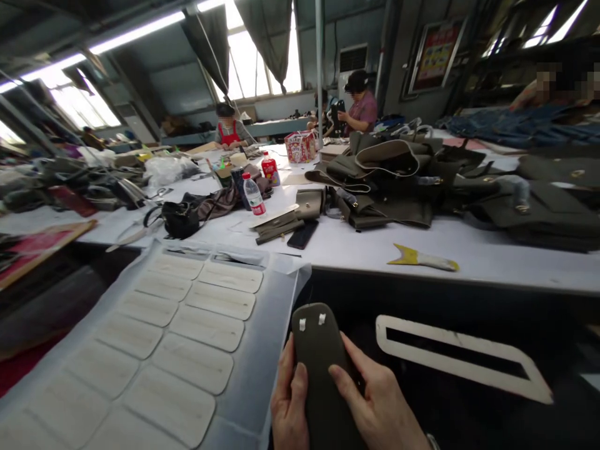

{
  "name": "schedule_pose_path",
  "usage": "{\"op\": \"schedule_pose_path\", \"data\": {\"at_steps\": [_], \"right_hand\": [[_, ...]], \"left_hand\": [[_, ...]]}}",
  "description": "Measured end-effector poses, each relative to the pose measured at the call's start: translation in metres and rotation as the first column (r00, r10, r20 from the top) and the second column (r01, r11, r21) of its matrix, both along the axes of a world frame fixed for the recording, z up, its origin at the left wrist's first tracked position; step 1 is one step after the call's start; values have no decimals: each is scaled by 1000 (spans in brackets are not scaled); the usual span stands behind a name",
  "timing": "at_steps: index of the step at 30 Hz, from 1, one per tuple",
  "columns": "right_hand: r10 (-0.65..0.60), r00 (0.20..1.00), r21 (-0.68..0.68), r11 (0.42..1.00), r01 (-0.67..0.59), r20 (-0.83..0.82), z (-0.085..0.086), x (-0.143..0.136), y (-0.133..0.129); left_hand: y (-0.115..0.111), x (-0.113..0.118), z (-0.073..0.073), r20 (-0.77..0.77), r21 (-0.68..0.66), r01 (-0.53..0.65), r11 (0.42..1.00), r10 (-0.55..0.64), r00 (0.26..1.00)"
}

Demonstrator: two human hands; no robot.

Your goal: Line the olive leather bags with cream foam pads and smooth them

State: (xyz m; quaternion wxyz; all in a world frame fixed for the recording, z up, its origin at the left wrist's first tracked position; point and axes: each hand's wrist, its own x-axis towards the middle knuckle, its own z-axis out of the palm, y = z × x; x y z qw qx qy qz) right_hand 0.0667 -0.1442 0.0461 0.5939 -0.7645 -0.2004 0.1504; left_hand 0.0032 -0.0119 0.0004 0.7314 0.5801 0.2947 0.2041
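Note:
A dark olive, round-cornered leather piece (323,375) is held upright at the bottom centre, with two small white tabs near its top end. My left hand (289,397) grips its left edge, thumb on the face. On the right edge, my right hand (370,397) holds it the same way, fingers behind and thumb in front. Left of my hands, pale rounded panels (201,362) lie in two columns on a translucent sheet (255,350). To the right is a cream frame-shaped piece (462,356) with a long slot.
Across the white table (328,250) lie a phone (302,234), a yellow-and-white tool (422,259), a water bottle (254,195), a red bottle (270,169), a black pouch (180,219) and piled olive bags (394,181). Beyond it, people sit working, one in a red apron (229,134).

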Motion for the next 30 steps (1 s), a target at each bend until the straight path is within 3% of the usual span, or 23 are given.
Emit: {"op": "schedule_pose_path", "data": {"at_steps": [4,12,16,20,23,26,30], "right_hand": [[-93,993,-58,994,97,66,-2,-7,7],[-194,981,6,981,194,21,-2,-5,2],[-212,977,32,977,213,-23,-7,-7,-4],[-254,964,50,965,258,-78,-15,-5,-12],[-292,952,61,953,298,-95,-21,0,-17],[-322,946,15,946,323,-47,-23,4,-21],[-327,944,-50,943,329,53,-22,5,-26]], "left_hand": [[0,2,4,-32,143,28,989,-24,999],[-24,11,15,-49,70,-74,995,77,996],[-32,10,13,-38,122,-77,990,83,996],[-29,10,2,-32,276,41,960,-33,999],[-26,13,3,-71,400,152,904,-134,988],[-28,18,10,-85,495,134,859,-106,991],[-34,22,17,-75,491,128,862,-104,992]]}}
